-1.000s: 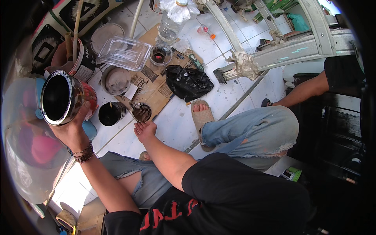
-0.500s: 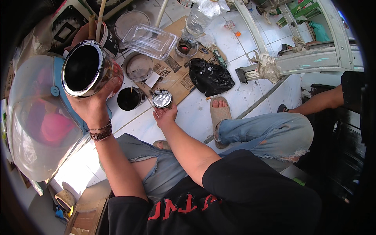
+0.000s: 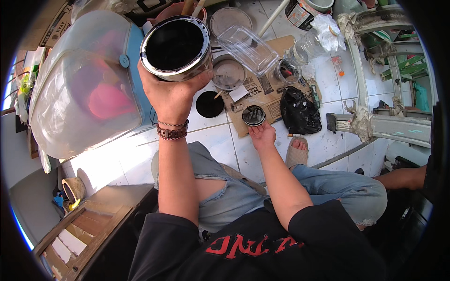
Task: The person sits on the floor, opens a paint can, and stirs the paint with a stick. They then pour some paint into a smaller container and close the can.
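Note:
At the upper left my left hand [image 3: 171, 96] is closed round the side of a large paint can [image 3: 204, 61]. Its mouth faces me, and the inside is black. Lower and to the right, my right hand [image 3: 262, 135] holds a small round tin [image 3: 254, 115] with a shiny, dark-smeared top, the fingers at its near side. Between the two hands, a container of black paint [image 3: 209, 104] with a stick in it stands on the tiles. Behind it are a round grey pan [image 3: 228, 72] and a clear plastic tray [image 3: 248, 49].
Cardboard [image 3: 243, 126] lies under several things, among them a black plastic bag [image 3: 300, 110] and a clear cup [image 3: 288, 71]. A metal ladder [image 3: 384, 125] lies at the right. A translucent bin [image 3: 70, 117] stands left. Another person's limb [image 3: 403, 178] shows at the right edge.
My view has shifted left, so the scene sits further right. The small tin's top, bright silver before, now looks dark. Both hands keep their cans.

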`<act>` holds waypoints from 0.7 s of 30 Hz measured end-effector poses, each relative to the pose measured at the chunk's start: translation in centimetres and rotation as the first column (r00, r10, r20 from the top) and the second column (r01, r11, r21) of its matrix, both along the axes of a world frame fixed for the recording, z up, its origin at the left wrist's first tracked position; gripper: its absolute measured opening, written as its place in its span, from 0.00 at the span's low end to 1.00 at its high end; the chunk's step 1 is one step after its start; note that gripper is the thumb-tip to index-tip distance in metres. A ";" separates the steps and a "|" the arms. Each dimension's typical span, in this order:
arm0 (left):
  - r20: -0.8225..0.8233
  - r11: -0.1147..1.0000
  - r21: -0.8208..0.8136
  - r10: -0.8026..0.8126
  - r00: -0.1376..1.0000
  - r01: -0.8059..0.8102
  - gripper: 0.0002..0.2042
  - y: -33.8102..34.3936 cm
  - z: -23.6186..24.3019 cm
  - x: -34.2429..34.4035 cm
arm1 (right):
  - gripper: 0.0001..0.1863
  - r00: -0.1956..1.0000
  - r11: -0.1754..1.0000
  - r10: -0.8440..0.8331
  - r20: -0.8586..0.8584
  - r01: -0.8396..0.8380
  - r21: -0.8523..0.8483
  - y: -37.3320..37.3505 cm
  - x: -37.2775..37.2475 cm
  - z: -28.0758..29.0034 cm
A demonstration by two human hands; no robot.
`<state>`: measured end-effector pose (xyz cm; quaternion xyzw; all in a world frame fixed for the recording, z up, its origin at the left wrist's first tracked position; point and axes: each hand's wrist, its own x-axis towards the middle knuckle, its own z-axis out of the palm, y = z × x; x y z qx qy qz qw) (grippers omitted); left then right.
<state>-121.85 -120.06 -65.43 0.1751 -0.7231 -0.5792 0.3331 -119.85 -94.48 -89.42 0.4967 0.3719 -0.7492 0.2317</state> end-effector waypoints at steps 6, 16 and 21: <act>-0.077 0.989 -0.016 0.144 0.987 -0.146 0.38 -0.7 -0.5 0.5 | 0.13 0.988 0.989 0.136 -0.072 -0.139 -0.043 1.9 -1.2 0.0; 0.067 0.990 -0.124 0.073 0.995 -0.065 0.45 0.8 -1.1 -0.8 | 0.14 0.773 0.905 0.421 -0.475 -0.390 0.168 4.0 -8.3 12.6; 0.121 0.983 -0.158 -0.071 0.990 0.090 0.47 3.7 -0.6 -1.8 | 0.13 0.313 0.825 0.561 -0.766 -0.286 0.487 3.3 -13.3 27.9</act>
